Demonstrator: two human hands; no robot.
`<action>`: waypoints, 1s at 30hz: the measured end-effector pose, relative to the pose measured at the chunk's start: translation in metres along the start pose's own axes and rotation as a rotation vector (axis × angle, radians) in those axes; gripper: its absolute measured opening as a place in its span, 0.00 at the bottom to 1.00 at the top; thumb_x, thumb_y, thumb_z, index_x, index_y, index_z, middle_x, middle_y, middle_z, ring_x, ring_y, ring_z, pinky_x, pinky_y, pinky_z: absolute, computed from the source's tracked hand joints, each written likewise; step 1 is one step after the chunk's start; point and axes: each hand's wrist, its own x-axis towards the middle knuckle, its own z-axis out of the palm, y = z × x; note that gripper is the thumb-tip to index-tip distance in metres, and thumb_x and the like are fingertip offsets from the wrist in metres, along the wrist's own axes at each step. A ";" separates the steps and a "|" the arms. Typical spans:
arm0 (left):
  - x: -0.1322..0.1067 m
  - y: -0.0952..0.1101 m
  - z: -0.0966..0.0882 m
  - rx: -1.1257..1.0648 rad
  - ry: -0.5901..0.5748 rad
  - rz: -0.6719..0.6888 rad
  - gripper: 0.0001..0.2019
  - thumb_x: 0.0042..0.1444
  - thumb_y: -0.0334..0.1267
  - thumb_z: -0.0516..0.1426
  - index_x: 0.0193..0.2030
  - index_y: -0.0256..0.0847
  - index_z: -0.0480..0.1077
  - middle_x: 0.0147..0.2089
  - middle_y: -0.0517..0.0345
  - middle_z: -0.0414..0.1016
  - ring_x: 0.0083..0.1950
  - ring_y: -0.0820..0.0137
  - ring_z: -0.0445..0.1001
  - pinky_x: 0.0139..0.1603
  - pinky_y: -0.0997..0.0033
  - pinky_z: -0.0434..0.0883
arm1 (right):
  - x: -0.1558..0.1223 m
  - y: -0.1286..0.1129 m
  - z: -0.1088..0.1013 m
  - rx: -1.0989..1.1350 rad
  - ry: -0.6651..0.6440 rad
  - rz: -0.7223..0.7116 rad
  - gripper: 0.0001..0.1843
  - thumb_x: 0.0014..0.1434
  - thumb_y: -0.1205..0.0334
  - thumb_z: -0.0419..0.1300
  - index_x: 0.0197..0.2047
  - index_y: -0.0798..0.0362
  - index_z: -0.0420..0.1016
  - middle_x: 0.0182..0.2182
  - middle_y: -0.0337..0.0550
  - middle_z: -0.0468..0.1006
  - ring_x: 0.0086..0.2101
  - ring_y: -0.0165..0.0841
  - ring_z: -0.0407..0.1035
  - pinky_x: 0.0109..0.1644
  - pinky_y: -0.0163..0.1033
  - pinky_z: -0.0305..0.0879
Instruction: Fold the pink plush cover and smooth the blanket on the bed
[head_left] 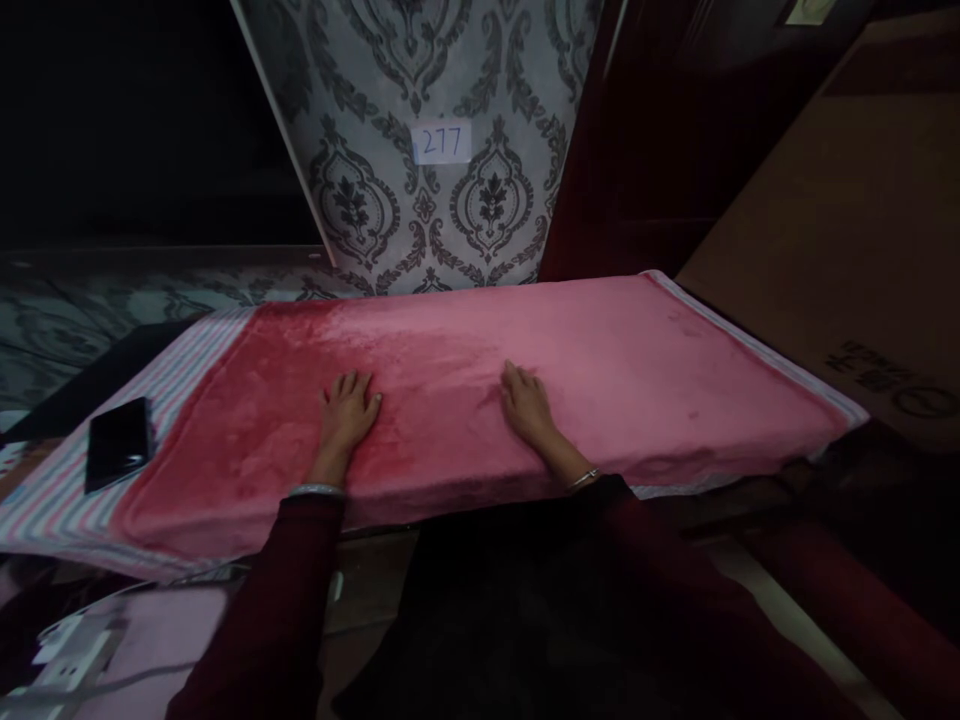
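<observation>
A plush pink blanket lies over a long table, its left part a darker red where the pile lies another way. Both hands rest on it, palms down. My left hand is on the darker part with its fingers spread. Farther right, my right hand touches the lighter pink surface, fingers stretched forward and slightly bent. Neither hand holds anything. Under the blanket a striped cloth shows at the left end and along the right edge.
On the striped cloth lies a black phone. A large cardboard box leans at the right, beside a dark red door. A television hangs at the left. Below it, near the floor, is a white power strip with cables.
</observation>
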 end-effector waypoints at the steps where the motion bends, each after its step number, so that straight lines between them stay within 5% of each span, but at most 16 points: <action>1: 0.000 0.000 -0.001 -0.001 -0.003 0.002 0.30 0.69 0.47 0.47 0.75 0.41 0.63 0.79 0.43 0.57 0.80 0.47 0.53 0.76 0.34 0.52 | 0.000 -0.007 0.001 0.011 -0.047 -0.051 0.34 0.70 0.64 0.45 0.77 0.61 0.54 0.69 0.62 0.67 0.70 0.49 0.56 0.72 0.59 0.53; 8: -0.002 0.003 -0.006 0.008 -0.027 -0.008 0.30 0.70 0.47 0.46 0.76 0.40 0.62 0.79 0.43 0.56 0.80 0.49 0.52 0.77 0.36 0.51 | -0.004 -0.041 0.007 0.002 -0.235 -0.293 0.33 0.73 0.62 0.45 0.79 0.54 0.53 0.75 0.52 0.60 0.75 0.44 0.47 0.76 0.59 0.42; 16: -0.002 0.003 -0.005 0.007 -0.025 -0.006 0.30 0.70 0.46 0.46 0.76 0.39 0.62 0.79 0.42 0.56 0.80 0.48 0.52 0.77 0.34 0.51 | 0.012 -0.004 -0.010 -0.077 -0.119 -0.024 0.33 0.72 0.62 0.47 0.78 0.57 0.55 0.73 0.57 0.62 0.74 0.50 0.48 0.74 0.64 0.45; 22: -0.001 0.002 -0.003 0.018 -0.021 -0.001 0.30 0.70 0.46 0.46 0.76 0.40 0.62 0.79 0.43 0.56 0.80 0.49 0.52 0.77 0.35 0.51 | 0.031 0.016 -0.008 -0.078 -0.128 -0.027 0.34 0.73 0.57 0.49 0.79 0.51 0.54 0.75 0.54 0.57 0.75 0.49 0.47 0.74 0.65 0.47; 26: -0.001 0.000 -0.001 0.013 -0.009 0.002 0.30 0.70 0.46 0.46 0.75 0.40 0.62 0.79 0.42 0.57 0.80 0.49 0.53 0.77 0.35 0.52 | 0.020 0.005 -0.001 -0.128 -0.269 -0.157 0.34 0.74 0.50 0.51 0.78 0.52 0.57 0.78 0.55 0.48 0.76 0.49 0.41 0.76 0.62 0.44; 30: 0.000 -0.001 0.000 -0.004 -0.008 -0.002 0.30 0.69 0.48 0.47 0.75 0.42 0.62 0.79 0.44 0.57 0.80 0.49 0.53 0.77 0.35 0.51 | -0.020 -0.020 0.001 -0.084 -0.407 -0.443 0.35 0.74 0.45 0.52 0.78 0.49 0.57 0.77 0.52 0.50 0.76 0.45 0.41 0.78 0.57 0.41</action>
